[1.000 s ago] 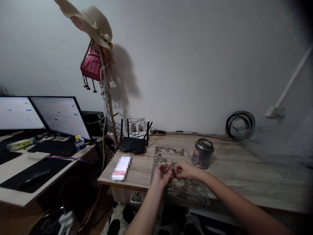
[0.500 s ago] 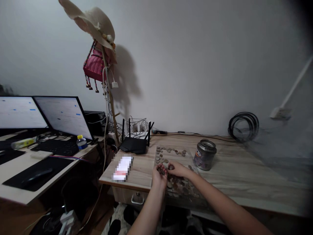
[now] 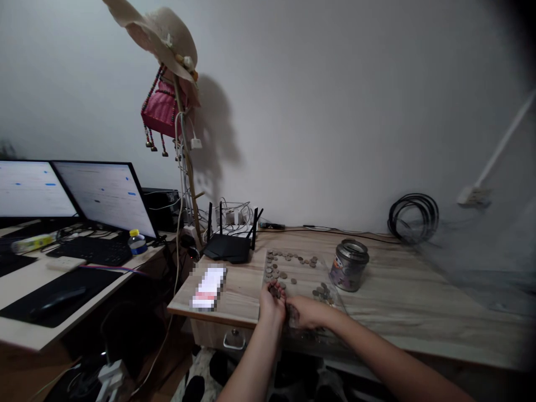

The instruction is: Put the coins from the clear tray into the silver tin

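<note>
My left hand (image 3: 273, 304) is cupped palm up with its fingers curled around several coins (image 3: 274, 291). Close beside it, my right hand (image 3: 307, 312) reaches down among the coins on a clear plastic sheet (image 3: 301, 273). Its fingers look bent together, and whatever lies between them is hidden. Loose coins (image 3: 321, 291) lie just beyond the right hand, and more coins (image 3: 288, 256) are spread along the sheet's far edge. A grey tin (image 3: 350, 265) with a cartoon print stands upright to the right of the sheet.
Left of the sheet lies a lit phone (image 3: 209, 287), blurred out. A black router (image 3: 228, 248) with upright antennas stands behind it. At the back right are coiled black cables (image 3: 414, 218). Further left, a second desk holds monitors (image 3: 104, 192), a keyboard and a small bottle (image 3: 137, 243).
My right hand has moved down and nearer to me, away from the left hand's fingers, uncovering coins behind it. The left hand stays cupped around its coins.
</note>
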A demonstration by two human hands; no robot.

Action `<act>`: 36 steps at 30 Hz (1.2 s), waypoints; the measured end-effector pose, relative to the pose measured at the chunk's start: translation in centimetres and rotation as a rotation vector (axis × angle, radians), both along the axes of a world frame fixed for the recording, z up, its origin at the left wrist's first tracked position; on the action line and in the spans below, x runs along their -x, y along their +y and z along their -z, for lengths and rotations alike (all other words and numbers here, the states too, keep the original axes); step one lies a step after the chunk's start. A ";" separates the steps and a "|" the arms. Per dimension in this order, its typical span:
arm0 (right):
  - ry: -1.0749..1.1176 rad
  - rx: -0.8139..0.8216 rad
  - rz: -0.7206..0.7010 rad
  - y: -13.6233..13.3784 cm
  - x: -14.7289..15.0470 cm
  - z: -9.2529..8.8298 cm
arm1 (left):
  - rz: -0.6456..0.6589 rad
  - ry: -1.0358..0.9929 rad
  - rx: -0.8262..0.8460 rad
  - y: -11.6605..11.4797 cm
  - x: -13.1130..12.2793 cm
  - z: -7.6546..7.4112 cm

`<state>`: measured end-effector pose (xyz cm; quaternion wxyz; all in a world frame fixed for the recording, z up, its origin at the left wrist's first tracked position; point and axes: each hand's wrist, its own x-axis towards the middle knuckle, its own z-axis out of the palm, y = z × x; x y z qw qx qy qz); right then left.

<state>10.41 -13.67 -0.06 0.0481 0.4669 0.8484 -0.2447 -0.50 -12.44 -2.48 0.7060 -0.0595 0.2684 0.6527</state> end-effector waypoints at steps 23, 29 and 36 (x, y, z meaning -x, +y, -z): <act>0.200 -0.179 0.067 3.1 -2.2 -3.6 | 0.044 -0.028 -0.006 -0.1 0.1 -0.4; -0.028 -0.128 -0.148 1.1 -5.6 0.2 | 0.087 -0.003 -0.047 -0.2 0.2 0.0; -0.042 -0.074 -0.160 1.1 -4.1 0.0 | 0.074 -0.001 -0.040 -0.3 0.2 -0.4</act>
